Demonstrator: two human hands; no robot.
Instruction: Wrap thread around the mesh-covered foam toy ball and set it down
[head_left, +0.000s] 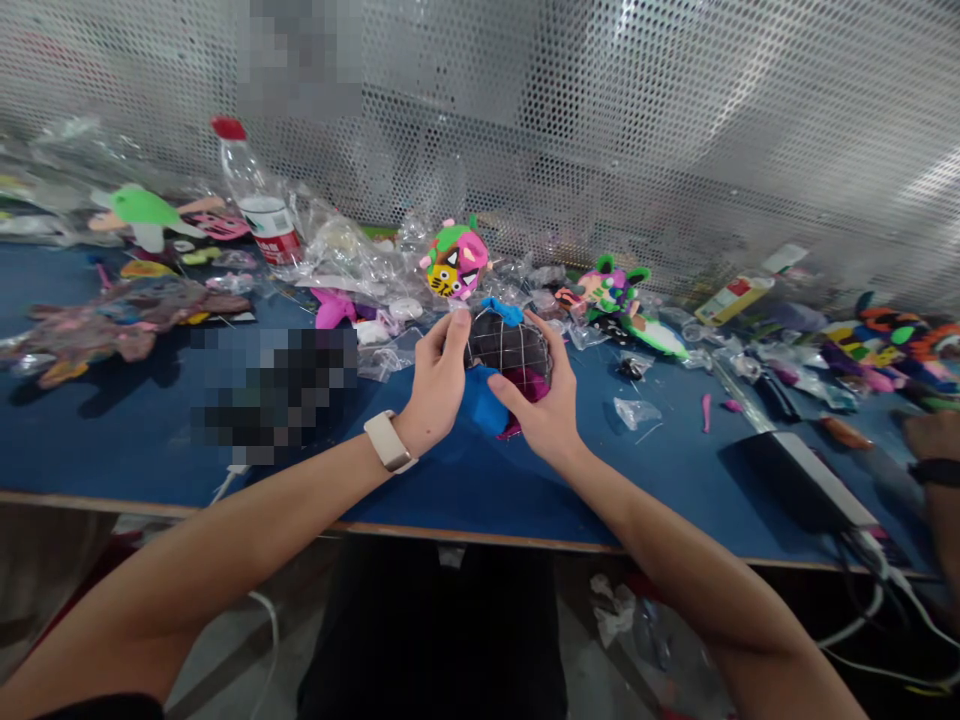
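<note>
Between my hands sits a dark round clay ball (507, 346), crossed by a grid of thin white lines. A patch of blue clay (482, 402) covers its lower left, magenta clay (525, 384) shows low on its right, and a small blue piece (502, 310) lies on top. My left hand (439, 378) grips the ball's left side with its fingers. My right hand (538, 404) holds the right side, its thumb lying across the blue patch. The ball's underside is hidden.
Colourful clay figures, crumpled clear plastic and a bottle with a red cap (259, 190) crowd the blue table (480, 490) in front of a perforated metal sheet (600, 110). A black device (802, 480) lies at the right, beside a co-worker's hand (930, 436).
</note>
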